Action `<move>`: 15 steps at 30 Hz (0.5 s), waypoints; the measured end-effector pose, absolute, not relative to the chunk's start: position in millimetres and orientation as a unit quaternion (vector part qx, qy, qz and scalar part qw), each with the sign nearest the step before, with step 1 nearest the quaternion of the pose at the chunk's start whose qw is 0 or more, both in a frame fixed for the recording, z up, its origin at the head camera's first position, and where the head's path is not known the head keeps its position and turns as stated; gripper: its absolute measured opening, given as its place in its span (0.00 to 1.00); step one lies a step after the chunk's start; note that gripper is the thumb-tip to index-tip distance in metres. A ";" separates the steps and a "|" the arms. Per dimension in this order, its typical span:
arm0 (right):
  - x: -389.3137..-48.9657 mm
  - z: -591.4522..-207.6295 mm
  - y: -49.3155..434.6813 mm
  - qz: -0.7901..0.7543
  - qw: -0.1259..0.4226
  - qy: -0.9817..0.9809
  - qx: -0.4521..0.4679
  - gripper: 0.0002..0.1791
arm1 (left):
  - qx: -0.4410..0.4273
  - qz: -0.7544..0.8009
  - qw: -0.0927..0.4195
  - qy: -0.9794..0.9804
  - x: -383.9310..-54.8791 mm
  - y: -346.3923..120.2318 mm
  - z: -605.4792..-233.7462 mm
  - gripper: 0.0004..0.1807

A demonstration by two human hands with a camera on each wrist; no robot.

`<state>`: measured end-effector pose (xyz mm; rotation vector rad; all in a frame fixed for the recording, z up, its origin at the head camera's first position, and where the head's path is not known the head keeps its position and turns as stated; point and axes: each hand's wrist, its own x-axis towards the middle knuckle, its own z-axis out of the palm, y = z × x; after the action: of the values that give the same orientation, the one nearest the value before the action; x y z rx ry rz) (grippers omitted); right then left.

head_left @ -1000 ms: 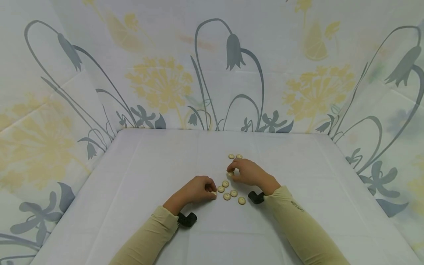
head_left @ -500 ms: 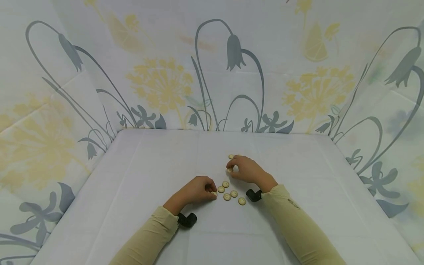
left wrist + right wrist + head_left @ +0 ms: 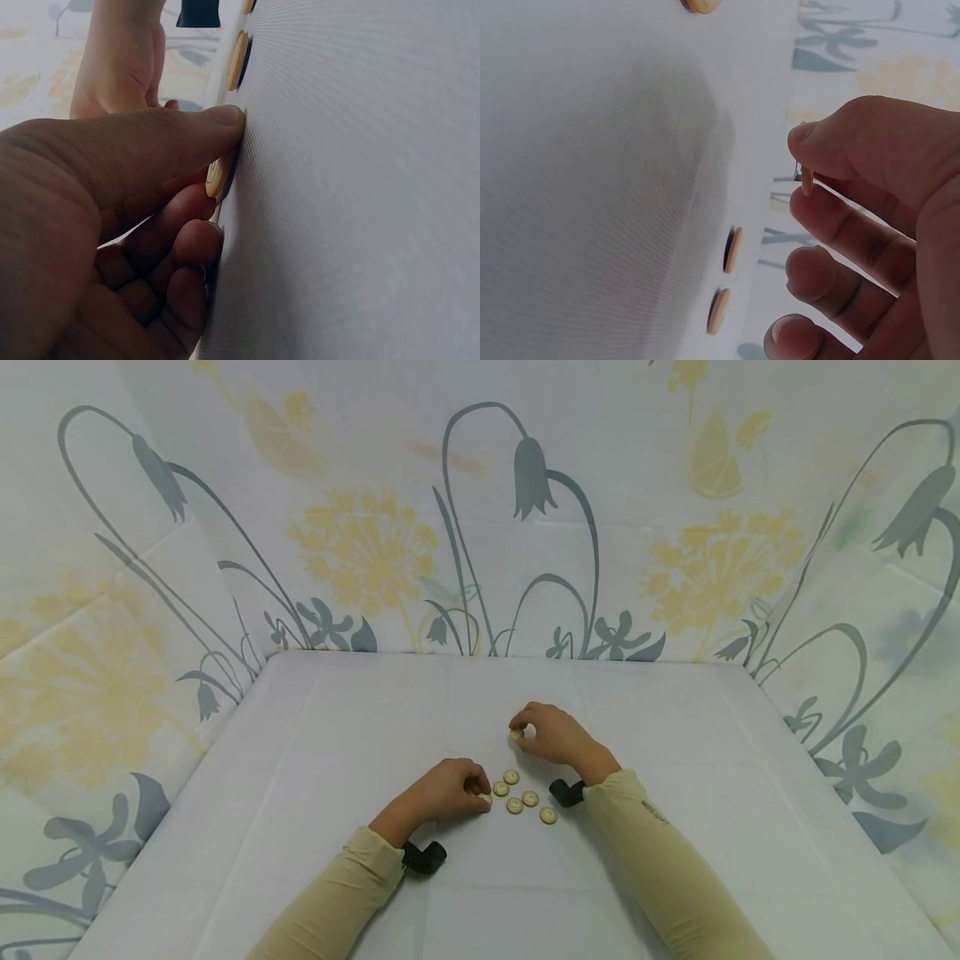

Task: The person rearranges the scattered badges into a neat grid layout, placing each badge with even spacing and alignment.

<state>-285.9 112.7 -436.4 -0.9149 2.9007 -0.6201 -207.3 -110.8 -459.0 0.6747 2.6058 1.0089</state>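
In the head view my left hand [image 3: 453, 789] rests low on the white cloth, left of a loose cluster of round wooden discs [image 3: 530, 798]. Its thumb and fingers pinch one pale disc [image 3: 217, 174], which bears a dark mark, close against the cloth. Farther back, my right hand [image 3: 557, 732] holds another wooden disc [image 3: 807, 180] by the edges, between thumb tip and index finger, off the cloth. Two more discs [image 3: 733, 250] lie side by side on the cloth in the right wrist view; the right hand hides them in the head view.
White cloth [image 3: 360, 718] covers the table. Flower-printed fabric walls [image 3: 480, 568] rise at its back and sides. A black wrist mount [image 3: 424, 858] sticks out from the left sleeve, and another black mount [image 3: 567, 792] from the right, near the discs.
The right hand has moved back and slightly left, carrying its disc and covering the two rear discs from the head camera. The left hand has stayed put.
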 end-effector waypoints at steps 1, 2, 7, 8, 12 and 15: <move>-286.7 -436.3 112.1 -0.201 0.021 0.935 -0.291 0.13 | 0.232 0.348 0.133 0.898 -207.3 -110.9 -459.2 0.07; -287.6 -436.2 111.7 -0.202 0.021 0.935 -0.290 0.14 | 0.233 0.348 0.133 0.898 -207.5 -111.0 -459.5 0.07; -293.0 -436.5 110.4 -0.204 0.020 0.936 -0.287 0.14 | 0.234 0.344 0.131 0.900 -208.0 -111.4 -460.6 0.07; -294.1 -436.9 110.2 -0.205 0.019 0.936 -0.287 0.14 | 0.234 0.344 0.131 0.900 -207.9 -111.4 -460.5 0.07; -298.3 -438.1 109.0 -0.205 0.018 0.938 -0.279 0.14 | 0.234 0.345 0.131 0.899 -207.5 -111.2 -460.3 0.06; -301.7 -439.3 107.8 -0.201 0.022 0.941 -0.272 0.15 | 0.235 0.345 0.130 0.899 -207.4 -111.4 -460.4 0.06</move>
<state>-301.7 107.8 -439.3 -0.8437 2.9147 -0.6234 -207.4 -111.4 -460.4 0.6814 2.6125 1.0022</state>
